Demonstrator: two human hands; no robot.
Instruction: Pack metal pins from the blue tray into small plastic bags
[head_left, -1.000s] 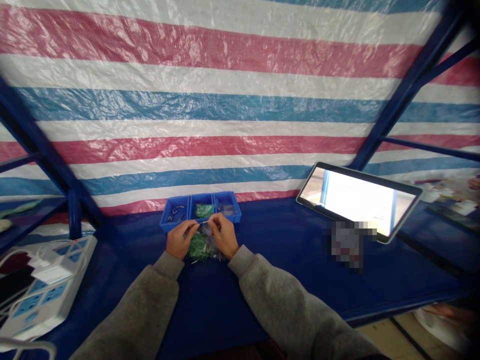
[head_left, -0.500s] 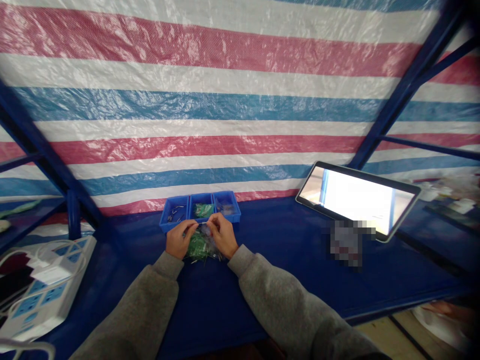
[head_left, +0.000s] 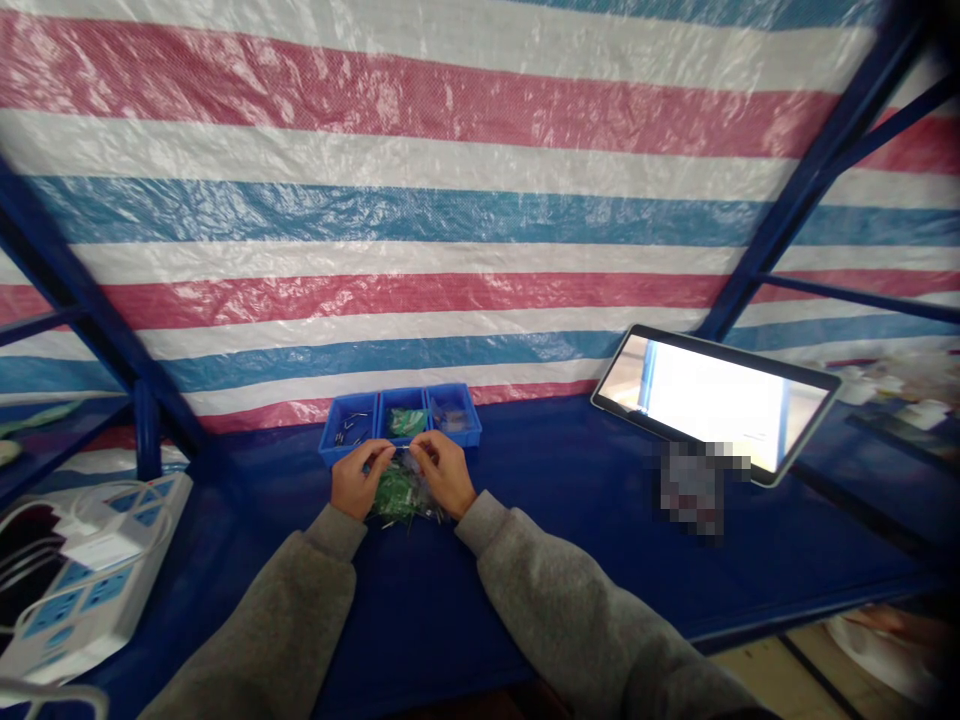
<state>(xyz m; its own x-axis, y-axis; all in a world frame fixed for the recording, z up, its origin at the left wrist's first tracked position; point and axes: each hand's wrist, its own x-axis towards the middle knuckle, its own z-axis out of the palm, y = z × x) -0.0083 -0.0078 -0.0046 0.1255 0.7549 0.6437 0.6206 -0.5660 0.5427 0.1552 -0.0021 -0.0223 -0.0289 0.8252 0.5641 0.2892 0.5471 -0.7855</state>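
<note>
Left hand and right hand are pinched almost closed on the top of a clear plastic bag of green parts, on the blue surface just in front of a blue three-bin tray. Risk: a weak pinch or a tear spills loose parts, possibly into the metal pins.

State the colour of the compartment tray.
The three-compartment plastic tray is bright blue, best seen in the head view.

Noted: the blue parts tray sits just ahead of my left hand and right hand. Rightward, the counter gives passage to the tablet. Leftward, the power strip obstructs.
</note>
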